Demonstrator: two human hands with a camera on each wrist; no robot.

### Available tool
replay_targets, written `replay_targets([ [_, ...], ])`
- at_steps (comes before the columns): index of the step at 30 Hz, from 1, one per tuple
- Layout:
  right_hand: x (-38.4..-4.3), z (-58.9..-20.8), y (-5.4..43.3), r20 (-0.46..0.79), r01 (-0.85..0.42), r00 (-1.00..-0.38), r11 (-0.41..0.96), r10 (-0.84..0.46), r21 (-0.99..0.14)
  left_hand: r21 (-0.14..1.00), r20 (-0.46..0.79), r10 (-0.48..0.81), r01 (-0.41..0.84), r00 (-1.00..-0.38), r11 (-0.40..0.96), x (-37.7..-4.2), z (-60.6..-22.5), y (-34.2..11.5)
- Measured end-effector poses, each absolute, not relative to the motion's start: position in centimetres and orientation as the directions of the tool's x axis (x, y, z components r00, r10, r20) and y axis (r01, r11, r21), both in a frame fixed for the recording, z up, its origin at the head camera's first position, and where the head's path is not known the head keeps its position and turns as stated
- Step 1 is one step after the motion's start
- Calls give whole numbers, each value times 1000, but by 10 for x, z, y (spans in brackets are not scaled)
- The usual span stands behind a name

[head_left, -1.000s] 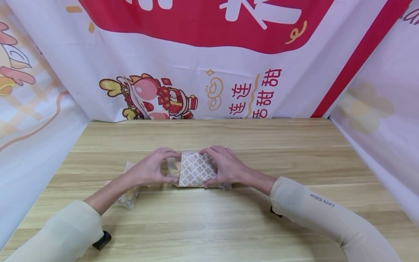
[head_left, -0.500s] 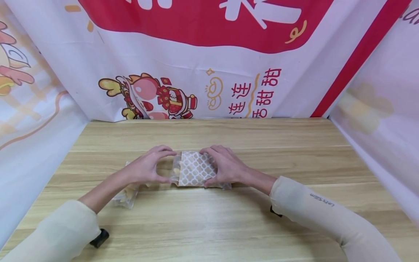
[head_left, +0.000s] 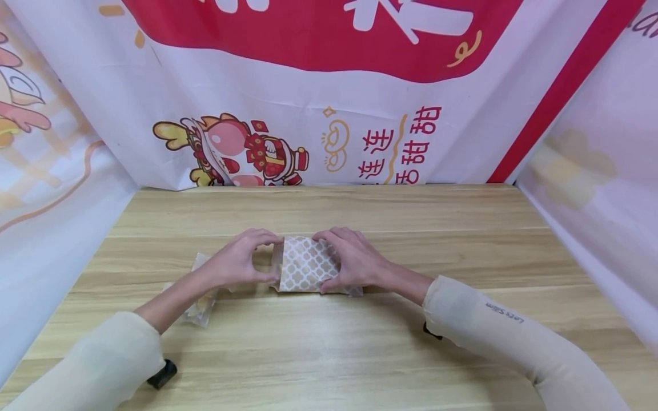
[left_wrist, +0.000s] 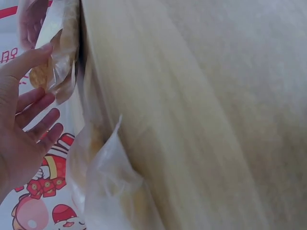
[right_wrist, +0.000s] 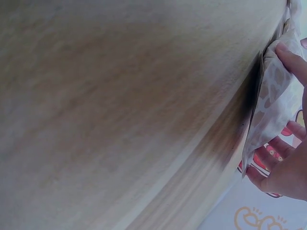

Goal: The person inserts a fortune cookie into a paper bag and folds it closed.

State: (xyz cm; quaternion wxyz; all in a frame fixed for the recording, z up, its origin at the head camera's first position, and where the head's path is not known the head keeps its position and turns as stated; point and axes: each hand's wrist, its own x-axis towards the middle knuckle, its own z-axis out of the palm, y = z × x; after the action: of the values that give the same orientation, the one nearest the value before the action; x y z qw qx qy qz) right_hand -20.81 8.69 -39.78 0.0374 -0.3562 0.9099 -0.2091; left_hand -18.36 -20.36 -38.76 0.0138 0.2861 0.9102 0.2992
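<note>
A paper bag with a white lattice pattern [head_left: 304, 265] lies flat at mid-table. Clear plastic also shows at its right end. From its left end sticks a clear plastic packet [head_left: 277, 264], with a golden-brown snack visible inside in the left wrist view. My left hand [head_left: 241, 261] holds this packet across its width, thumb on the near edge and fingers at the far one. My right hand [head_left: 358, 260] grips the patterned bag, its thumb on the near side and fingers over the far side. The inside of the bag is hidden.
Other clear snack packets [head_left: 201, 308] lie under and beside my left forearm; they appear close up in the left wrist view [left_wrist: 117, 187]. The wooden table [head_left: 329, 354] is bordered by a printed cloth [head_left: 288, 91] at the back and sides.
My left hand drew back slightly to the left, then came right again onto the packet's end. Less of the clear packet shows now than a second ago. The right hand stays still.
</note>
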Motion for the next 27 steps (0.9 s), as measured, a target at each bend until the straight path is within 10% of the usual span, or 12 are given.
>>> replay_targets([
  [27,-207,-397,87,76,-628,-748,665,-660,-404,544,24,501,432,-865,720,-185,-391,-194],
])
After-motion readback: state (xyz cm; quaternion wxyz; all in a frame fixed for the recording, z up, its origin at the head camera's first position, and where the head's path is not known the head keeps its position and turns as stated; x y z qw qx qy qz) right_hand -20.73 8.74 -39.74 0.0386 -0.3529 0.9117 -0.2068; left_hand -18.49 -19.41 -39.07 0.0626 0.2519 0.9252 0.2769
